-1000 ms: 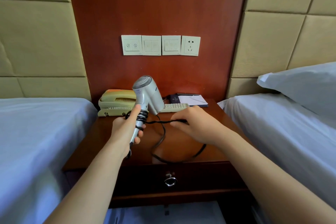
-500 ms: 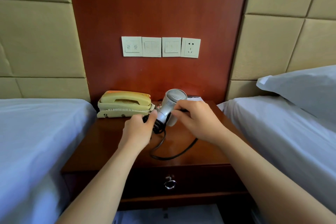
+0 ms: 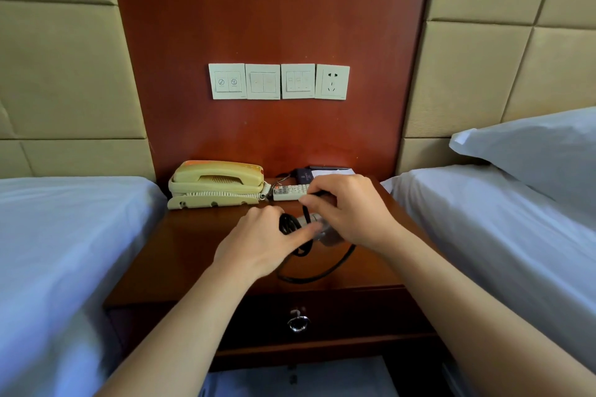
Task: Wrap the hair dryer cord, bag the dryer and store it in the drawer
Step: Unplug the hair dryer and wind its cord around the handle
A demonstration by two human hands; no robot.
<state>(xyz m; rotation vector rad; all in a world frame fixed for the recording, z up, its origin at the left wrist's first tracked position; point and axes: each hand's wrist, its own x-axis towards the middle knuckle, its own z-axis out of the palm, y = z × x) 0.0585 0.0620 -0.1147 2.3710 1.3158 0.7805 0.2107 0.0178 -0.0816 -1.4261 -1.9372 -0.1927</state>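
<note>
- The left hand (image 3: 258, 242) is curled round the small silver-grey plastic hair dryer (image 3: 327, 235), just above the dark red-brown wooden night table (image 3: 180, 255). I think it holds the dryer steady so the wire can go round it.
- The right hand (image 3: 348, 209) pinches the thin black rubber cord (image 3: 322, 275) between thumb and fingers, right beside the dryer. It looks set to pull the cord tight for one more turn.
- Some cord sits in black rings on the dryer. A long loop lies loose on the table top, so the wrapping is not done.
- The dark wooden drawer (image 3: 338, 316) with a shiny ring pull is under the table top, and it is closed. I see no bag.
- At the back are a pale yellow plastic telephone (image 3: 216, 184), a white remote control (image 3: 288, 192) with small buttons and a white paper notepad (image 3: 332, 172). They are close behind the hands, so the loose cord could catch on them.
- A white left bed (image 3: 64, 251) and a white right bed (image 3: 500, 235) stand on each side of the table.
</note>
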